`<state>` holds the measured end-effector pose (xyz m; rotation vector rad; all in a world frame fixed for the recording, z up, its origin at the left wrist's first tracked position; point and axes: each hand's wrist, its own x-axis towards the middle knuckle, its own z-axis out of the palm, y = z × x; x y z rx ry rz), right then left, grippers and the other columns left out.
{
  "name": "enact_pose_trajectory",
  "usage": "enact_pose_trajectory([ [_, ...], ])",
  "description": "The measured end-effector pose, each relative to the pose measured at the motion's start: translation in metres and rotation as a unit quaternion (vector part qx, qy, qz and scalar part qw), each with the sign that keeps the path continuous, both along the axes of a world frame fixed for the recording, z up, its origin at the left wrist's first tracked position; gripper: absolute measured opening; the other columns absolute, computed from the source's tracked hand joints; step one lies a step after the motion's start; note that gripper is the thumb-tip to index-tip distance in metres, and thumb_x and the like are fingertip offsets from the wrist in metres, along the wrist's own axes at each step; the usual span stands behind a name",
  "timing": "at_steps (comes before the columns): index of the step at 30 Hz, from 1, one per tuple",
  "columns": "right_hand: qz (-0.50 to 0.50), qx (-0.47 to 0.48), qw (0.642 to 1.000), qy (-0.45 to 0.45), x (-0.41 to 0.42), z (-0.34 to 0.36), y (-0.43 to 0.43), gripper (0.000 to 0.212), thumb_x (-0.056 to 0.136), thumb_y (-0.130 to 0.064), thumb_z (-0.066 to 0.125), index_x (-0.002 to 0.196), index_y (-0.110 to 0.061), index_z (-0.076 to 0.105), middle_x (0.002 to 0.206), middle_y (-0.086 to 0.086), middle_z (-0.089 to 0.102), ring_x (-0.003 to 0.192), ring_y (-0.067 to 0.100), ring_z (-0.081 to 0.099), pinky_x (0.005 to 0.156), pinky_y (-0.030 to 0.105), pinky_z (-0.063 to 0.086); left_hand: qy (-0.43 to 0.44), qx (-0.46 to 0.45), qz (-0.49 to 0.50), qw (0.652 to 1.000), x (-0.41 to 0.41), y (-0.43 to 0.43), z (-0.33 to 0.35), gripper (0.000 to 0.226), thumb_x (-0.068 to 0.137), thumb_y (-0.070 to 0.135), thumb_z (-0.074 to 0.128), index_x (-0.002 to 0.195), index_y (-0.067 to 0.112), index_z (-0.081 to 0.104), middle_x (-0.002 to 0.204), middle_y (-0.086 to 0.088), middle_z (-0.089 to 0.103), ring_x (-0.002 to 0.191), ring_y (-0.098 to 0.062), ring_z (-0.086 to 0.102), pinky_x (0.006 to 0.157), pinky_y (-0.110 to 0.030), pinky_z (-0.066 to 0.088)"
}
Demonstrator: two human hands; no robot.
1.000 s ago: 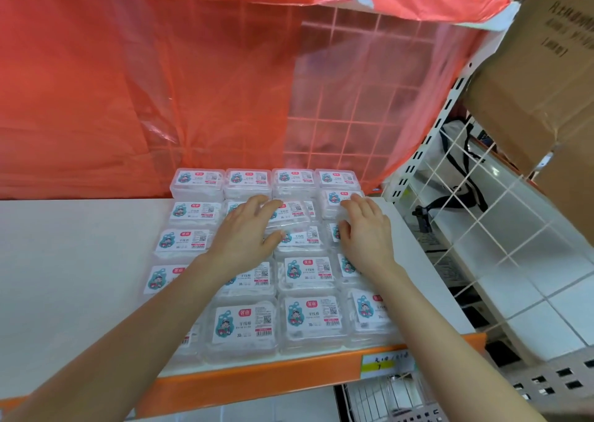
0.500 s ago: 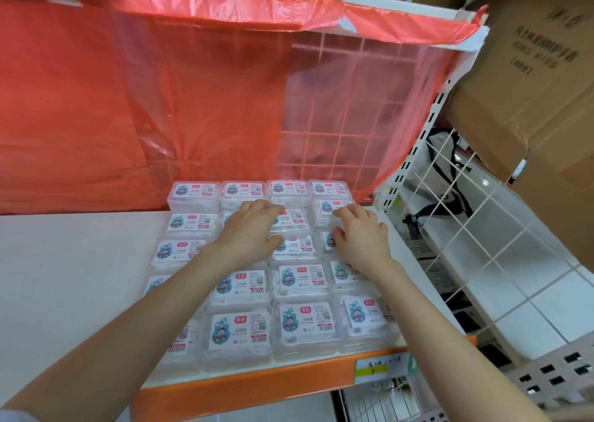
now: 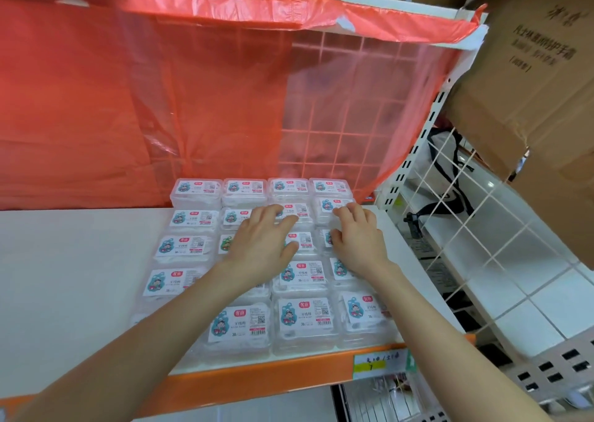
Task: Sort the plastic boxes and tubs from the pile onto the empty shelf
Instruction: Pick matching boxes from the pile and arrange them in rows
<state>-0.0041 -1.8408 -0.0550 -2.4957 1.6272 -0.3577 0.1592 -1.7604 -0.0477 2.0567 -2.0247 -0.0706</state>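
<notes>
labels on clear boxes (image 3: 301,318) show "30"; left hand (image 3: 262,244) and right hand (image 3: 358,236) lie spread on them.

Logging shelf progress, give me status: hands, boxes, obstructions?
Left hand and right hand flat on the plastic boxes, gripping nothing. Boxes in tidy rows on white shelf. Nothing in the way.

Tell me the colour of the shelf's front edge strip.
Orange, seen in the head view: the front edge strip.

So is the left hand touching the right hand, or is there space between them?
Apart. The head view shows the left hand and right hand resting on the clear plastic boxes, with labelled lids visible between them.
</notes>
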Motion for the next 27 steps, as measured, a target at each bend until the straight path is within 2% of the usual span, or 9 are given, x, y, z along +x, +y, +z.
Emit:
enact_pose_trajectory([
  [9,0.004,-0.004,0.999,-0.032,-0.002,-0.005,0.002,0.045,0.095,-0.02,0.04,0.139,-0.017,0.034,0.148,0.005,0.024,0.135,0.027,0.018,0.1,0.047,0.036,0.004,0.045,-0.018,0.999,-0.002,-0.004,-0.005,0.059,0.096,0.043,0.036,0.147,0.02,0.016,0.155,-0.005,0.006,0.141,-0.023,0.0,0.114,-0.04,0.014],
  [23,0.014,-0.001,1.0,-0.017,-0.003,-0.001,-0.001,0.047,0.094,-0.023,0.043,0.139,-0.017,0.033,0.146,0.005,0.028,0.133,0.029,0.022,0.103,0.043,0.032,-0.006,0.043,-0.017,0.999,-0.002,-0.01,-0.005,0.059,0.095,0.043,0.038,0.146,0.021,0.019,0.154,-0.005,0.009,0.14,-0.024,0.002,0.112,-0.04,0.016],
  [27,0.008,0.01,1.0,-0.008,-0.002,0.004,0.0,0.046,0.094,-0.025,0.042,0.139,-0.019,0.034,0.145,0.003,0.029,0.134,0.027,0.021,0.105,0.043,0.027,-0.008,0.044,-0.018,0.999,-0.001,-0.012,-0.004,0.059,0.096,0.043,0.038,0.147,0.021,0.018,0.154,-0.005,0.01,0.14,-0.023,0.003,0.112,-0.04,0.016],
])
